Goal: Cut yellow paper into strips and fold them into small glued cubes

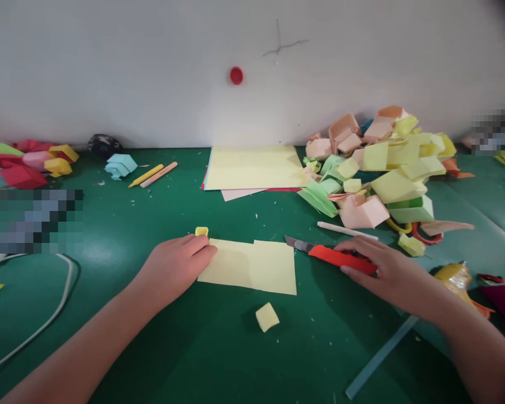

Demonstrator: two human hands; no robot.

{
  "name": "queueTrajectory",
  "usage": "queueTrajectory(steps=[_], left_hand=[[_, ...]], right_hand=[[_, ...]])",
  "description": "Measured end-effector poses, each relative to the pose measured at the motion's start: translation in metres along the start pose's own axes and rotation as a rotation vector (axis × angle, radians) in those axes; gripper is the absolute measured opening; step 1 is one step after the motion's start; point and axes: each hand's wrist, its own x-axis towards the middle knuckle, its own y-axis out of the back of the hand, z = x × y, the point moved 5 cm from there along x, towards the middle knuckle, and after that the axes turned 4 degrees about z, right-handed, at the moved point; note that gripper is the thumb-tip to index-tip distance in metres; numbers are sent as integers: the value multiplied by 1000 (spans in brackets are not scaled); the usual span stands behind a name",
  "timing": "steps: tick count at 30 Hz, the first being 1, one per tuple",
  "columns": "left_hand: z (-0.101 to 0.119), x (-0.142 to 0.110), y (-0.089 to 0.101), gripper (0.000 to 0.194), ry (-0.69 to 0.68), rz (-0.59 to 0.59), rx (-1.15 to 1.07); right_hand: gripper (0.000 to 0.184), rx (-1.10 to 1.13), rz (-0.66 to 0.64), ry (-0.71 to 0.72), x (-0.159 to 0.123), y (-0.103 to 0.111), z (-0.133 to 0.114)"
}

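In my right hand (372, 264) is a red utility knife (339, 258), its blade out and pointing left towards the top right corner of a pale yellow sheet of paper (273, 266). The sheet lies flat on the green tabletop, with a small step in its upper edge near the middle; whether it is one piece or two overlapping, I cannot tell. My left hand (179, 258) is closed at the sheet's left end, fingertips on it. Just above those fingers shows a small yellow folded paper piece (201, 231). A little pale yellow paper square (267, 317) lies below the sheet.
Folded paper shapes (382, 163) are heaped at the back right, beside a stack of coloured sheets (252, 168). A white pen (347, 230) lies behind the knife. Two markers (151, 175) rest at the back left. A white cable (63, 297) curves along the left.
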Motion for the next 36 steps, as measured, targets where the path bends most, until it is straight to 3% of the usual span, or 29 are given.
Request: queueTrajectory(steps=[4,7,16,20,24,29,36], left_hand=[[3,1,-1,32,-116,13,107],[-4,2,2,27,-5,50,54],[-19,1,4,19,257,-21,-193],[-21,0,-2,26,272,-49,-224],[-18,1,0,25,227,15,-262],[-4,1,11,20,167,128,-330],[44,2,42,7,57,335,-489]], right_hand=[[39,-5,-5,-23,0,0,1],[40,-1,-1,-14,0,1,0],[40,3,10,16,-1,4,-5],[40,2,13,21,-1,3,-4],[41,1,20,34,-1,3,-4],[41,1,19,24,-1,2,-4],[36,4,92,168,-3,5,-17]])
